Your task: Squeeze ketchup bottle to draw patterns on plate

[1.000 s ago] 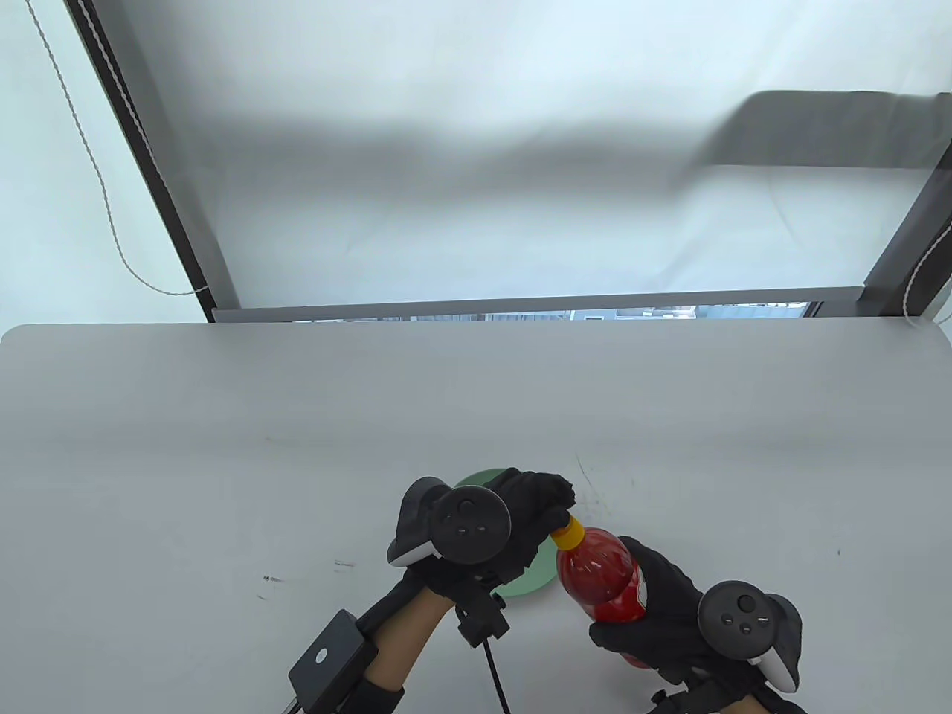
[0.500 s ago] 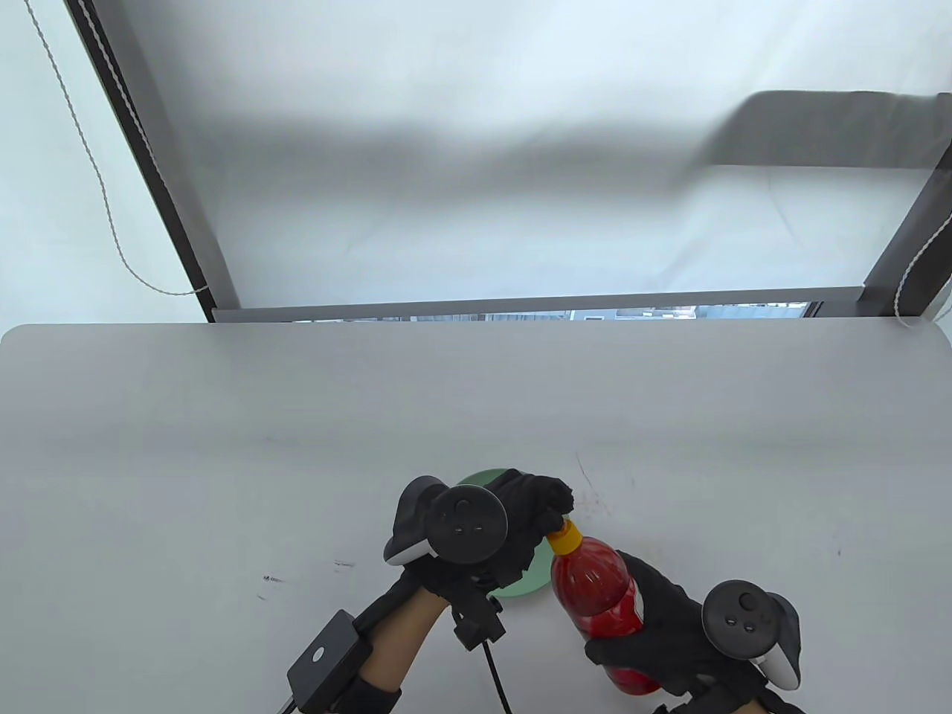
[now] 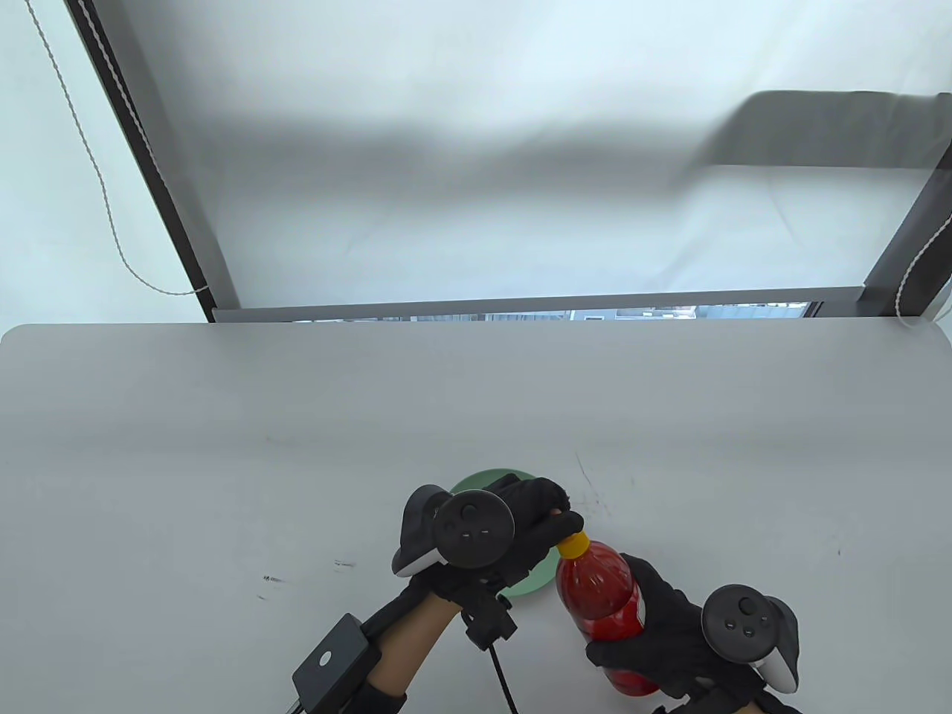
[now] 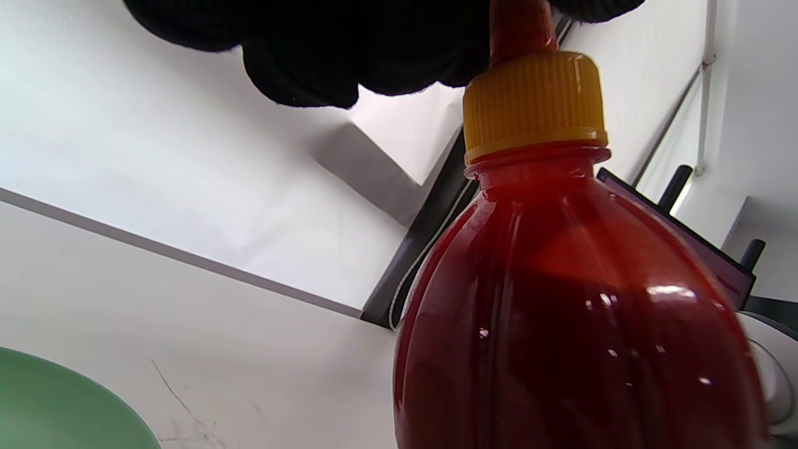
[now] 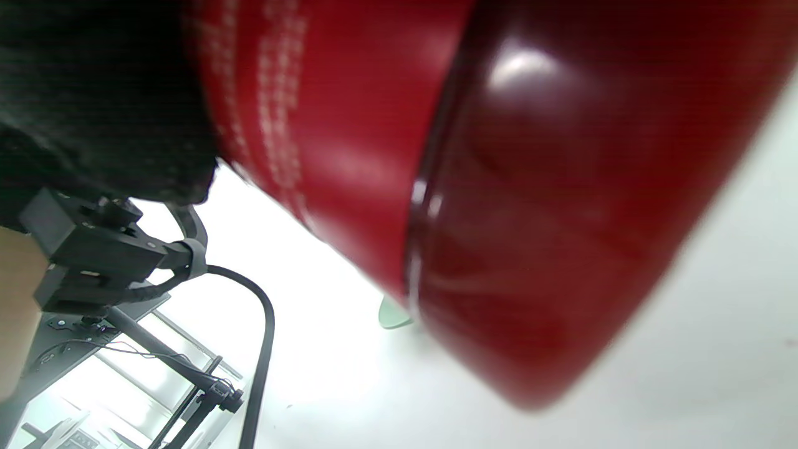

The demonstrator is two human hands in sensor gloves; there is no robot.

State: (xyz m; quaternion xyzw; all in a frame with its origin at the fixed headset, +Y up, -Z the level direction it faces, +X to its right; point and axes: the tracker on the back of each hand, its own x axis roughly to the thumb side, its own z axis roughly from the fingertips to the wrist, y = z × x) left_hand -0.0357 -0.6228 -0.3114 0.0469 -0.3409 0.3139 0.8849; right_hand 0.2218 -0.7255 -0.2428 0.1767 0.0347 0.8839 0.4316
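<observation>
A red ketchup bottle [image 3: 599, 595] with a yellow cap [image 3: 573, 545] is held above the table, tilted with its top toward the left. My right hand [image 3: 654, 639] grips its body; the bottle fills the right wrist view [image 5: 474, 187]. My left hand [image 3: 539, 517] holds the red nozzle tip above the cap, as the left wrist view shows [image 4: 520, 28]. A green plate [image 3: 532, 584] lies on the table under my left hand, mostly hidden; its edge shows in the left wrist view [image 4: 56, 405].
The grey table [image 3: 223, 446] stretches wide beyond the plate, with faint dark scratch marks [image 3: 591, 491] right of the plate. A black cable [image 3: 502, 677] and a box [image 3: 331, 662] hang from my left wrist. A window frame [image 3: 520, 305] runs along the far edge.
Both hands and the bottle have shifted slightly; the bottle's top moved a little right and down. More of the plate's far rim shows now.
</observation>
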